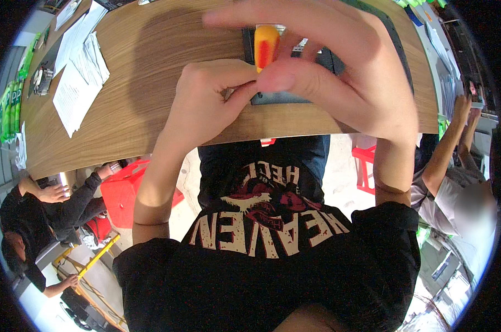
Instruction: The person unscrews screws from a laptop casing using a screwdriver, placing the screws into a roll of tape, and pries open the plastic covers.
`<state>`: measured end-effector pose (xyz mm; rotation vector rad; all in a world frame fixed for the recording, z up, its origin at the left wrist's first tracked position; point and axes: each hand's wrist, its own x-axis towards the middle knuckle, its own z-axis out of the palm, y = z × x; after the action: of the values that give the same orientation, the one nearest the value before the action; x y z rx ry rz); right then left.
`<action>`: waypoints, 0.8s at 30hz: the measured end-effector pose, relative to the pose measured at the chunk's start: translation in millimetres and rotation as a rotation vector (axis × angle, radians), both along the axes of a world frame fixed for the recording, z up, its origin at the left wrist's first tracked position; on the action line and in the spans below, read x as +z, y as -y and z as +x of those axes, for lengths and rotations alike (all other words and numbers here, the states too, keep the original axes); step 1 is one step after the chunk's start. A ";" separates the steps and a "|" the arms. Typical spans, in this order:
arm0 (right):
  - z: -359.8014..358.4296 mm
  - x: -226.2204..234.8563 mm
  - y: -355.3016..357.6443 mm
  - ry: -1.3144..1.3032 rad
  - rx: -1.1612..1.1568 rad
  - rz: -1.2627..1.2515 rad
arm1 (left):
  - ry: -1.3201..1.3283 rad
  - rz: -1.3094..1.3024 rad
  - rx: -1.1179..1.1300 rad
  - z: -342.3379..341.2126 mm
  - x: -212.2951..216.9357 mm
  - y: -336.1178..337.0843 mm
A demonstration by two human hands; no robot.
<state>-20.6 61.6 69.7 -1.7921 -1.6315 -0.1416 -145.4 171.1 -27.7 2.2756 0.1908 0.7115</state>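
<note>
Nearest, the left hand (206,105) is curled shut, its fingers pinching something too small to identify. Touching it on the right, the right hand (339,72) grips an orange block (266,47) between thumb and fingers, held above the bench (151,66). A dark tray (283,98) lies beneath the hands. Farther left, papers (79,72) lie on the bench.
</note>
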 end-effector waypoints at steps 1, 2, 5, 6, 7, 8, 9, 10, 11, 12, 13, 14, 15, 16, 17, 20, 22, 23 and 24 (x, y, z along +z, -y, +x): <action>23.4 -5.9 6.3 -0.007 0.205 -0.036 | 0.010 -0.003 -0.014 4.2 0.1 -0.6; 27.4 -11.2 4.7 -0.019 0.274 -0.011 | 0.021 0.027 -0.052 5.9 -1.7 -3.2; 21.5 -9.8 1.4 0.078 0.279 -0.158 | 0.026 -0.045 -0.088 2.5 -3.1 -2.7; 23.2 6.6 3.9 0.148 0.179 -0.253 | 0.045 -0.146 -0.127 6.6 0.5 1.7; 24.5 22.6 5.8 0.225 0.086 -0.352 | 0.052 -0.146 -0.141 10.9 2.4 5.5; 37.8 32.4 1.4 0.179 0.210 -0.560 | 0.103 -0.079 -0.075 13.3 2.0 8.7; 39.3 28.3 2.1 0.155 0.271 -0.663 | 0.154 -0.012 -0.009 14.8 1.1 10.5; 41.0 24.4 2.5 0.129 0.329 -0.768 | 0.156 -0.013 -0.013 15.8 -6.7 9.6; 33.0 2.3 8.3 0.163 0.208 -0.355 | 0.152 -0.121 -0.035 17.9 -19.1 7.3; 35.6 -7.8 6.3 0.169 0.168 -0.143 | 0.139 -0.171 -0.028 15.1 -21.9 4.2; 37.9 -17.8 4.9 0.175 0.115 0.067 | 0.127 -0.222 -0.025 12.5 -24.5 1.1; 52.4 -18.5 0.2 0.116 0.350 -0.030 | 0.080 -0.116 -0.051 13.3 -16.5 -1.6; 57.9 -20.4 2.2 0.087 0.465 -0.076 | 0.033 -0.011 -0.077 14.5 -11.0 -2.7; 62.0 -21.1 3.2 0.052 0.581 -0.128 | 0.032 -0.012 -0.081 15.8 -9.7 -1.5; 52.0 -20.1 2.0 0.025 0.484 -0.024 | 0.023 -0.044 -0.081 14.4 -11.2 -1.2; 36.9 10.0 5.9 0.384 0.127 -0.298 | 0.091 -0.048 -0.075 17.0 -3.0 7.7; 47.6 18.5 7.1 0.277 0.363 -0.350 | 0.172 -0.026 -0.082 19.9 -2.2 10.4; 46.0 19.6 7.5 0.237 0.448 -0.364 | 0.176 -0.004 -0.037 17.7 -7.4 8.5; 28.8 12.4 6.4 0.014 0.286 -0.187 | 0.180 0.002 -0.019 17.0 -9.9 5.6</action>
<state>8.3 55.2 82.1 -1.6703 -1.9447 0.1321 -128.3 165.5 -37.6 2.1976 0.0828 0.9007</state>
